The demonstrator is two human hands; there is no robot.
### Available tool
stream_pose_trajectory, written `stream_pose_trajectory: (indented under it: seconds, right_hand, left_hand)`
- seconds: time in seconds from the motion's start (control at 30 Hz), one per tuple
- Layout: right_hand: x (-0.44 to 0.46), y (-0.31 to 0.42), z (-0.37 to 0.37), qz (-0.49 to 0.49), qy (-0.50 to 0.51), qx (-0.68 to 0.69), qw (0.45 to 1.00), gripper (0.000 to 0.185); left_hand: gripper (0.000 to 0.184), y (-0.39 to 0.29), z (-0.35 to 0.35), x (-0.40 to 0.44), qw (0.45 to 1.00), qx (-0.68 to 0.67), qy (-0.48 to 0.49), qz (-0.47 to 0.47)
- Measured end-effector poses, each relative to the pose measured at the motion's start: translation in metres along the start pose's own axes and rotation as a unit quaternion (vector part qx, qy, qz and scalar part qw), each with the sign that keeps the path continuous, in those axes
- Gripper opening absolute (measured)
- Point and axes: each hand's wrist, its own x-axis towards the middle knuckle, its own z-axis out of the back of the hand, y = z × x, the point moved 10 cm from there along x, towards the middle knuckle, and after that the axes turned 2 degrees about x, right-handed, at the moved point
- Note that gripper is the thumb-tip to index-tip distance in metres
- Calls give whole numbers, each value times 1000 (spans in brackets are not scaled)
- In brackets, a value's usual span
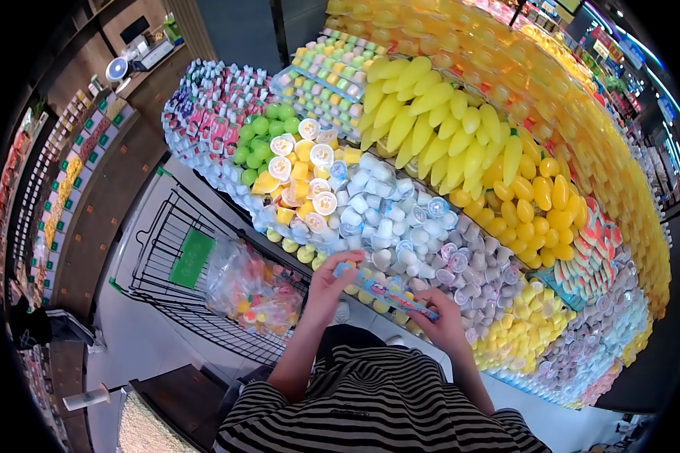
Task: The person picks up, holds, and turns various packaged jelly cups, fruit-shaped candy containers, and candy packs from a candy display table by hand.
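In the head view, a long, narrow packet [389,291] with blue and pink print stretches between my two hands, in front of my striped shirt. My left hand [331,285] is closed around its left end, thumb and fingers pinching it. The right end sits in the fingers of my right hand [443,321]. The print is too small to read. Just beyond the packet lie white jelly cups [385,204] in a heap, with greyish-purple cups [472,264] to their right.
A black wire shopping cart [227,332] stands at left, holding clear plastic bags [253,287] of colourful sweets. Yellow banana-shaped containers [431,113], green balls [264,140] and yellow cups [529,317] cover the sloping display. A counter with a scale [140,60] is at the upper left.
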Motion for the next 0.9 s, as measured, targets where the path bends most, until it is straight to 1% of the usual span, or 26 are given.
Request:
stream_pose_trajectory:
  seconds: [0.1, 0.13, 0.23, 0.27, 0.3, 0.37, 0.4, 0.43, 0.5, 0.6, 0.7, 0.73, 0.83, 0.87, 0.9]
  right_hand:
    - [17, 23, -11, 56, 8, -71, 996, 29]
    - [22, 24, -15, 59, 21, -66, 996, 29]
    - [29, 34, -21, 97, 30, -107, 989, 32]
    - [31, 33, -22, 91, 28, -101, 990, 33]
    - [33, 38, -21, 111, 26, -107, 988, 35]
    - [38, 46, -23, 149, 16, -118, 982, 38]
    - [39, 49, -21, 145, 2, -103, 984, 41]
    - [40, 49, -21, 141, -8, -97, 985, 42]
    - [41, 50, -18, 134, -30, -86, 987, 42]
    - [42, 34, -11, 5, -32, 58, 998, 44]
    - [43, 65, 2, 133, -42, 82, 987, 51]
    - [36, 53, 2, 96, -52, 148, 983, 58]
    - [22, 31, 18, 55, -118, 214, 968, 58]
    - [14, 7, 19, 36, -136, 284, 949, 57]
    - [4, -20, 20, 1, -146, 348, 926, 57]
  left_hand:
    - [17, 33, 35, 2, 990, -74, 41, 111]
    - [15, 36, 41, 5, 990, 46, 82, 107]
    - [21, 40, 46, -4, 960, 171, 163, 151]
    - [25, 38, 43, -3, 968, 132, 175, 119]
    - [26, 27, 34, -3, 958, 193, 198, 79]
    - [27, -11, 3, -4, 918, 312, 246, -4]
    - [29, -24, -9, -2, 886, 378, 269, 7]
    - [31, -30, -19, 1, 862, 423, 273, -63]
    - [37, -41, -40, 3, 795, 500, 275, -203]
    - [39, -51, -46, 24, 819, 470, 268, -191]
    - [39, -65, -53, 41, 769, 541, 289, -180]
    - [35, -59, -50, 47, 765, 547, 302, -157]
    - [35, -46, -33, 76, 843, 434, 318, -17]
    - [42, -39, -16, 91, 883, 364, 294, 41]
    - [50, -59, -6, 108, 902, 367, 227, 2]
